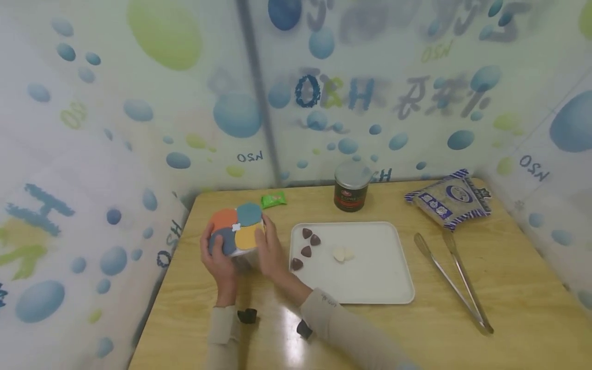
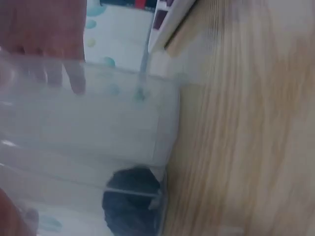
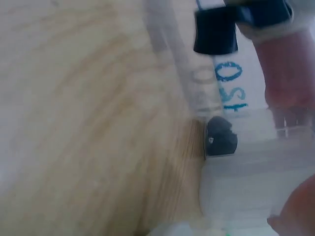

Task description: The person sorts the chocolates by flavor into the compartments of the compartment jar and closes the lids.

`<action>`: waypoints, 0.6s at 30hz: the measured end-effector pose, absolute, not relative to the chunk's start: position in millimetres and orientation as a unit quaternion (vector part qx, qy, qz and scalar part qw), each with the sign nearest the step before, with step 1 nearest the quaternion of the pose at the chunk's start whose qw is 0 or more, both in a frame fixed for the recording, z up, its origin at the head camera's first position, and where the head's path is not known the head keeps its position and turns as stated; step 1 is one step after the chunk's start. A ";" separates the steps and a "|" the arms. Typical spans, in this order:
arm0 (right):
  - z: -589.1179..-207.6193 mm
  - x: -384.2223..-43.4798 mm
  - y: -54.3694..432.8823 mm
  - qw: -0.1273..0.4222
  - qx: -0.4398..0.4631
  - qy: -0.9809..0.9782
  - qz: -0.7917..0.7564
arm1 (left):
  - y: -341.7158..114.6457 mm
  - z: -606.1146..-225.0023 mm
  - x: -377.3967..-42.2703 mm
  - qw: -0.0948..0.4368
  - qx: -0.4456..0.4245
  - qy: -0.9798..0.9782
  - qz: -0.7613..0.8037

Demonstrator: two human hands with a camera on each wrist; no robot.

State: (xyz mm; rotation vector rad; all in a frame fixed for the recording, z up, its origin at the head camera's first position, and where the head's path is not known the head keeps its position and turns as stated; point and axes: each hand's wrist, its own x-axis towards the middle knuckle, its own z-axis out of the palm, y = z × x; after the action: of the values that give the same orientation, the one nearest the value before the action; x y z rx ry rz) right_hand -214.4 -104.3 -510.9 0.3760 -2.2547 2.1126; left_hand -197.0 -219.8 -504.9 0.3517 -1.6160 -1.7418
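Both hands hold a clear plastic divided box (image 2: 74, 128) by its sides at the left of the table. Its lid (image 1: 248, 238) has orange, teal, yellow and dark blue sections, with a small white flower shape in the middle. My left hand (image 1: 218, 262) grips the left side, thumb over the blue section. On the opposite side, my right hand (image 1: 272, 253) lays its thumb on the yellow section. Through the clear wall, a dark lump (image 3: 221, 136) shows in one compartment. Whether the box's base touches the table cannot be told.
Right of the box lies a white tray (image 1: 370, 277) bearing several dark brown wedges and pale pieces. Behind stand a green packet (image 1: 274, 199) and a coffee can (image 1: 351, 187). Metal tongs (image 1: 455, 282) and a striped bag (image 1: 450, 200) lie at the right. Walls enclose the table (image 1: 185, 318).
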 end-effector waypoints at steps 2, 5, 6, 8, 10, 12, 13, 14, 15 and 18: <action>-513.7 -208.3 -103.9 0.020 0.140 -0.732 0.666 | -228.9 -505.4 -200.3 0.367 0.124 -0.619 -0.683; -514.0 -202.3 -96.3 0.018 0.176 -0.744 0.645 | -240.1 -506.2 -203.4 0.364 0.112 -0.609 -0.696; -513.4 -202.1 -92.1 0.024 0.191 -0.755 0.627 | -242.9 -507.0 -204.0 0.361 0.111 -0.609 -0.698; -510.0 -205.2 -82.0 0.044 0.229 -0.782 0.578 | -246.6 -507.9 -204.2 0.352 0.104 -0.607 -0.705; -504.4 -214.5 -72.5 0.074 0.288 -0.813 0.501 | -248.8 -509.8 -204.7 0.344 0.101 -0.611 -0.706; -498.4 -227.0 -65.4 0.113 0.364 -0.831 0.404 | -249.3 -511.4 -204.3 0.343 0.101 -0.613 -0.705; -495.2 -233.2 -62.5 0.123 0.403 -0.834 0.357 | -249.3 -512.1 -204.0 0.346 0.100 -0.611 -0.705; -492.9 -239.7 -60.2 0.131 0.438 -0.834 0.308 | -248.9 -512.7 -203.5 0.348 0.101 -0.612 -0.703; -491.0 -245.9 -58.3 0.135 0.467 -0.833 0.263 | -248.4 -513.5 -202.8 0.350 0.099 -0.611 -0.703; -487.1 -259.8 -53.9 0.129 0.520 -0.829 0.160 | -247.9 -516.3 -201.0 0.351 0.095 -0.615 -0.700</action>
State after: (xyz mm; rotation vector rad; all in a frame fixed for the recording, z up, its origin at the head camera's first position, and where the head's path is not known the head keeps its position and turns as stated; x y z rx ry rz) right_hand -259.8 -53.9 -487.1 1.5114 -2.4109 0.4654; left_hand -201.0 -247.9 -516.3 0.2453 -1.5932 -1.8119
